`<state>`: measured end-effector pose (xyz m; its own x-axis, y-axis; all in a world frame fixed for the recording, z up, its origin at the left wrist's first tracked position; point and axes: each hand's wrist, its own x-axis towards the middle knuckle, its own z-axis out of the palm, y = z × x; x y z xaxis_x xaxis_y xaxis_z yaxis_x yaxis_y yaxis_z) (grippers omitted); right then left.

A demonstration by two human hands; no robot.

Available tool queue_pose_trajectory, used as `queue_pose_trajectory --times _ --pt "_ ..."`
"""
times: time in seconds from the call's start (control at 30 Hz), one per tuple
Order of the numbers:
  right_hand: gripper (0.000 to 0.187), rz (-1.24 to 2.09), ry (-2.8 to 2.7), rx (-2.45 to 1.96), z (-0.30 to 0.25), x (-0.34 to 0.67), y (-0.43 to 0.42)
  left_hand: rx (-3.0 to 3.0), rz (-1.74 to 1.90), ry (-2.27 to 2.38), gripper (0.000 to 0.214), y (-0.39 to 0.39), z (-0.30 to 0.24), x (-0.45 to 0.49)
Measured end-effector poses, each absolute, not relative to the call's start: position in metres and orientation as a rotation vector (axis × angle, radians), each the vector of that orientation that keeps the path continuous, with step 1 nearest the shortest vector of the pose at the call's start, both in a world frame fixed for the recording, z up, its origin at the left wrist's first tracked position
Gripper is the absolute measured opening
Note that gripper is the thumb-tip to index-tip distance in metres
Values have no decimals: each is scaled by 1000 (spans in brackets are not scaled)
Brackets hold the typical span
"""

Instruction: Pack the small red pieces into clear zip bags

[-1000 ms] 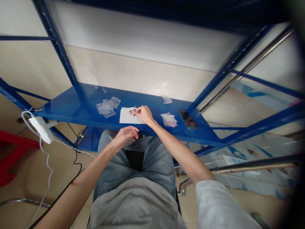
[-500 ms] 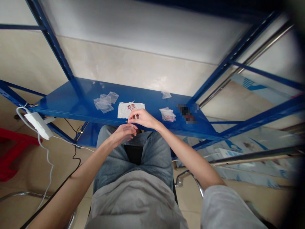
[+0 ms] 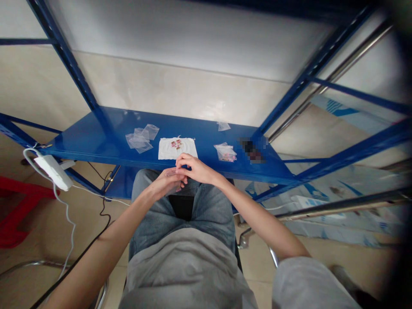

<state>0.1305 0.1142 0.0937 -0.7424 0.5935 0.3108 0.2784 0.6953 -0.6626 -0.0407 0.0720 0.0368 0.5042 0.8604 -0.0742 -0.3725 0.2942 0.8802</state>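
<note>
My left hand (image 3: 168, 181) and my right hand (image 3: 193, 167) meet above my lap, just in front of the blue shelf (image 3: 96, 141). The left hand's fingers are curled round a small clear plastic bag, which is hard to make out. The right hand's fingertips are pinched together at the bag; what they hold is too small to name. On the shelf behind the hands lies a white sheet (image 3: 177, 148) with a few small red pieces (image 3: 177, 143) on it.
Several empty clear bags (image 3: 140, 138) lie left of the sheet. Filled bags (image 3: 225, 152) lie to its right, and a single bag (image 3: 223, 125) sits near the wall. A white power strip (image 3: 54, 172) with cables hangs at the shelf's left end. Blue uprights frame the shelf.
My right hand has left the white sheet and come back toward me, joining my left hand over my lap. The left hand has stayed about where it was.
</note>
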Motion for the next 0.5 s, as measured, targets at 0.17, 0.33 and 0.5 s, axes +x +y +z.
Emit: queue_pose_trajectory --times 0.17,0.33,0.5 --pt "20 830 -2111 -876 79 146 96 1052 796 660 38 65 34 -36" --pt "21 1097 -1641 -981 62 160 75 1127 718 713 41 57 27 -30" --pt "29 1292 -1336 -1054 47 171 54 1098 746 663 42 50 25 -23"
